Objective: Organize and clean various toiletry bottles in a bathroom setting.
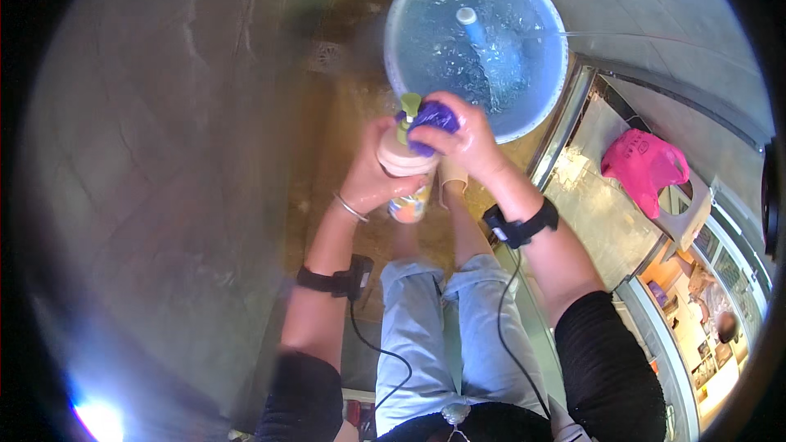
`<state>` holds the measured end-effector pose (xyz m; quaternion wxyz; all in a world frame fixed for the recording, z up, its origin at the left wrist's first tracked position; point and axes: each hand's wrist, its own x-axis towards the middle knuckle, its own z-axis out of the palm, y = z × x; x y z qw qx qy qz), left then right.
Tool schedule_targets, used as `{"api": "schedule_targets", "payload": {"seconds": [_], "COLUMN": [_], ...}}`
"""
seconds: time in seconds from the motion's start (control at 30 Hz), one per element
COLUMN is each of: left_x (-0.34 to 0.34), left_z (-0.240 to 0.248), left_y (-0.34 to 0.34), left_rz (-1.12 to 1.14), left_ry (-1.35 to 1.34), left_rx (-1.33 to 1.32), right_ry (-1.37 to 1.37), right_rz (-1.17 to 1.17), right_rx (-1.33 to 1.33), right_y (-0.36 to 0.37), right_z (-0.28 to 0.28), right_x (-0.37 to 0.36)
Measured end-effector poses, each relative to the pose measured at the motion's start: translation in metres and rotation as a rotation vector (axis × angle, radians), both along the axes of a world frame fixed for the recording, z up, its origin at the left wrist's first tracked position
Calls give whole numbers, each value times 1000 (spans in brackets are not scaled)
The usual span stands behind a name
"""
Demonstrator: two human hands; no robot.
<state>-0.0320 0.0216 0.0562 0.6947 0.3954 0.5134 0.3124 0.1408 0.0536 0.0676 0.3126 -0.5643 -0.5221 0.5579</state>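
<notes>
My left hand (370, 170) is closed around a whitish pump bottle (404, 160) with a colourful lower part and a green pump head (410, 103). In my right hand (473, 137) is a purple scrubbing cloth (436, 117), pressed against the top of the bottle beside the pump. My fingers cover part of both, so the cloth's exact kind is unclear. Both hands are just in front of a large round tub (394, 65) of rippling water. A blue cylindrical thing with a white end (470, 23) stands slanted in that water.
Left of the tub is a floor drain (327, 55) in the brownish wet floor. A grey wall (164, 155) rises along the left side. Past a door frame on the right lies a pink plastic bag (644, 165). Another person (724, 321) appears far off at lower right.
</notes>
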Motion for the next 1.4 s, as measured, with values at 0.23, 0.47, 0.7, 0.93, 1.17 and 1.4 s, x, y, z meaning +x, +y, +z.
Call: {"api": "schedule_targets", "payload": {"seconds": [0.23, 0.47, 0.7, 0.93, 1.17, 1.4], "left_x": [5, -16, -10, -11, 11, -9], "left_z": [-37, -68, -25, -31, -77, -110], "left_y": [-15, -9, 18, 21, 12, -9], "left_rz": [-150, -291, -528, -162, -1, 218], "left_ry": [426, 592, 492, 581, 842, 492], "left_rx": [313, 475, 256, 458, 305, 439], "right_ry": [-52, 805, 113, -402, 270, -193], "right_rz": [-90, -304, 676, -69, -165, 241], "right_rx": [-761, -749, -58, -141, -403, 469], "right_y": [29, 15, 27, 12, -6, -19], "right_z": [-125, -89, -52, -143, -59, -30], "right_x": [94, 29, 15, 116, 2, -52]}}
